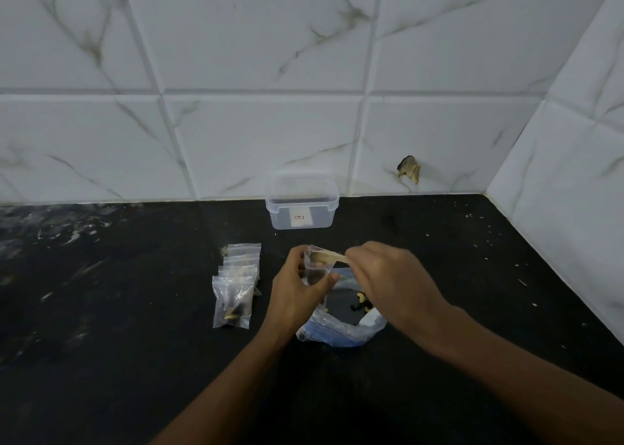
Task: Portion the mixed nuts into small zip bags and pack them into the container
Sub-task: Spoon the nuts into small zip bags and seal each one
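Observation:
My left hand point(297, 289) holds a small clear zip bag point(315, 269) upright, fingers curled round its side. My right hand point(388, 276) pinches the bag's top edge at the right. Both hands hover over a large open plastic bag point(341, 330) lying on the black counter, with a few nuts point(363, 301) visible inside. To the left lies an overlapping row of several small zip bags point(236, 286) with nuts in them. A clear plastic container point(301, 205) with no lid stands behind, against the wall.
The black counter point(118, 309) runs left and toward me, speckled with pale crumbs. White marble-look tiled walls point(270, 73) close off the back and the right side. A chipped hole point(409, 169) marks the back wall low on the right.

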`<state>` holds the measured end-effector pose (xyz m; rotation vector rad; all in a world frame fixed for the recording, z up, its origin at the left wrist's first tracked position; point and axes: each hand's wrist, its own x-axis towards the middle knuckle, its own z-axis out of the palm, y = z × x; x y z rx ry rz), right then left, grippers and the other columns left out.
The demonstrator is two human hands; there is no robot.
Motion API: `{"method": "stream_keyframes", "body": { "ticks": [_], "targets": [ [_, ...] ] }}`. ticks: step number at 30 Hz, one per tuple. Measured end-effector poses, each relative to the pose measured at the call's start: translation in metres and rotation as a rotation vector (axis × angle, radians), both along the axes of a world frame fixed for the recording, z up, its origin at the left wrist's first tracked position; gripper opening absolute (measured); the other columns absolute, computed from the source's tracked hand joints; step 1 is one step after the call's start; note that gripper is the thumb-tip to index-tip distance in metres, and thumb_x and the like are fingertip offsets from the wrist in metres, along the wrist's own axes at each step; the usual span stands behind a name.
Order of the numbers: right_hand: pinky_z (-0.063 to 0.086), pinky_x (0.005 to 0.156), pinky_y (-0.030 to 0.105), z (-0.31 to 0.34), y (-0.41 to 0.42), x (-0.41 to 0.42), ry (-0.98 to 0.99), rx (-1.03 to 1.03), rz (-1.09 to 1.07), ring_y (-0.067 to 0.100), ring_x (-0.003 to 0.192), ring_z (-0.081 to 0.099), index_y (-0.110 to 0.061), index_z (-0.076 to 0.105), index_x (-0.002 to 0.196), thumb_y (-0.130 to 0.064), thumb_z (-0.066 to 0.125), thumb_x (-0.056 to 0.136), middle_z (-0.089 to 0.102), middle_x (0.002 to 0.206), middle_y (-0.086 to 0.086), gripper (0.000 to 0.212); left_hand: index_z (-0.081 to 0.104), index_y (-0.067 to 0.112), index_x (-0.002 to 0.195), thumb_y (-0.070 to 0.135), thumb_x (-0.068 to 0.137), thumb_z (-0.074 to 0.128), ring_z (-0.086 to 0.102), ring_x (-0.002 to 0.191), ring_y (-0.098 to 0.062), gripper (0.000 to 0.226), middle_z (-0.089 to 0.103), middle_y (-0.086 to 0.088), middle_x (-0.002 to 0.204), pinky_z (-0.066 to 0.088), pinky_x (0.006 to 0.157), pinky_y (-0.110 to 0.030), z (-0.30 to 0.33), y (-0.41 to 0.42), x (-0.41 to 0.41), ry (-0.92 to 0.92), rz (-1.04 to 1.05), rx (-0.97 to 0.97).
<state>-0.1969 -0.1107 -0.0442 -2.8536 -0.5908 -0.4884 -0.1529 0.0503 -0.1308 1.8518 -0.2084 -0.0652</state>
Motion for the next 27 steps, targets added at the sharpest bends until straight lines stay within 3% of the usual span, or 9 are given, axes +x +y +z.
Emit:
{"method": "stream_keyframes", "body": {
  "ticks": [2, 6, 9, 11, 13, 16, 21, 25, 27],
  "targets": [
    [0.024, 0.047, 0.012, -0.004, 0.001, -0.005, -0.075, -0.073, 0.059, 0.005, 0.048, 0.037, -0.012, 0.065, 0.077, -0.004, 0.075, 0.071, 0.057, 0.064, 0.001, 0.014, 0.049, 0.038, 0.111, 0.027, 0.082, 0.077, 0.060, 0.091, 0.012, 0.042, 0.065, 0.016, 0.103, 0.047, 0.069, -0.004, -0.001, 0.001, 0.001, 0.004, -0.001, -0.007],
    [0.037, 0.047, 0.014, -0.008, -0.004, -0.004, -0.117, -0.085, 0.079, 0.010, 0.049, 0.051, -0.011, 0.068, 0.084, -0.007, 0.067, 0.076, 0.061, 0.069, 0.002, 0.009, 0.049, 0.040, 0.113, 0.029, 0.082, 0.077, 0.062, 0.089, 0.008, 0.043, 0.066, 0.016, 0.100, 0.049, 0.071, -0.011, -0.002, 0.001, 0.002, -0.005, 0.006, -0.005],
    [0.051, 0.053, 0.025, 0.004, -0.011, -0.001, -0.079, 0.152, -0.041, 0.012, 0.057, 0.057, -0.009, 0.069, 0.091, -0.013, 0.053, 0.088, 0.064, 0.073, 0.003, 0.017, 0.048, 0.044, 0.107, 0.029, 0.081, 0.077, 0.060, 0.089, 0.014, 0.042, 0.064, 0.019, 0.099, 0.047, 0.069, -0.009, 0.000, 0.004, 0.002, 0.009, 0.014, -0.008],
    [0.050, 0.059, 0.020, 0.014, -0.020, 0.002, -0.062, 0.335, -0.161, 0.007, 0.059, 0.058, -0.010, 0.071, 0.095, -0.010, 0.059, 0.090, 0.064, 0.072, -0.001, 0.013, 0.047, 0.045, 0.103, 0.028, 0.082, 0.076, 0.058, 0.089, 0.019, 0.040, 0.062, 0.022, 0.098, 0.048, 0.066, -0.007, 0.000, 0.009, 0.002, 0.020, 0.020, -0.016],
    [0.051, 0.058, 0.019, 0.012, -0.032, 0.005, 0.049, 0.382, -0.277, 0.004, 0.057, 0.059, -0.014, 0.071, 0.093, -0.009, 0.062, 0.091, 0.062, 0.068, -0.006, 0.011, 0.046, 0.046, 0.103, 0.028, 0.083, 0.076, 0.058, 0.089, 0.018, 0.040, 0.062, 0.020, 0.099, 0.049, 0.069, -0.012, -0.001, 0.015, 0.001, 0.029, 0.028, -0.028],
    [0.054, 0.058, 0.022, -0.019, -0.044, 0.010, 0.287, 0.267, -0.389, 0.005, 0.056, 0.061, -0.017, 0.069, 0.085, -0.013, 0.059, 0.093, 0.062, 0.065, -0.005, 0.014, 0.048, 0.045, 0.105, 0.028, 0.083, 0.075, 0.062, 0.091, 0.010, 0.039, 0.065, 0.015, 0.103, 0.050, 0.075, -0.018, -0.006, 0.022, 0.000, 0.042, 0.041, -0.047],
    [0.048, 0.064, 0.019, -0.079, -0.034, 0.014, 0.516, 0.111, -0.436, 0.006, 0.071, 0.061, -0.023, 0.057, 0.083, -0.019, 0.050, 0.098, 0.061, 0.079, -0.005, 0.017, 0.048, 0.045, 0.104, 0.029, 0.084, 0.075, 0.063, 0.092, 0.008, 0.037, 0.064, 0.016, 0.102, 0.053, 0.071, -0.017, -0.009, 0.022, -0.003, 0.062, 0.034, -0.051],
    [0.054, 0.067, 0.022, -0.097, -0.018, 0.016, 0.572, 0.193, -0.421, 0.003, 0.069, 0.062, -0.025, 0.061, 0.080, -0.015, 0.053, 0.096, 0.060, 0.074, -0.008, 0.020, 0.045, 0.049, 0.101, 0.031, 0.084, 0.074, 0.062, 0.093, 0.002, 0.039, 0.062, 0.016, 0.101, 0.052, 0.068, -0.015, -0.011, 0.019, -0.005, 0.072, 0.027, -0.024],
    [0.055, 0.060, 0.020, -0.100, -0.009, 0.018, 0.629, 0.297, -0.441, 0.003, 0.063, 0.063, -0.018, 0.067, 0.083, -0.011, 0.053, 0.095, 0.064, 0.074, -0.006, 0.020, 0.045, 0.049, 0.100, 0.030, 0.084, 0.074, 0.062, 0.092, 0.000, 0.038, 0.062, 0.013, 0.101, 0.051, 0.064, -0.012, -0.012, 0.018, -0.005, 0.081, 0.023, -0.017]
  ]
}}
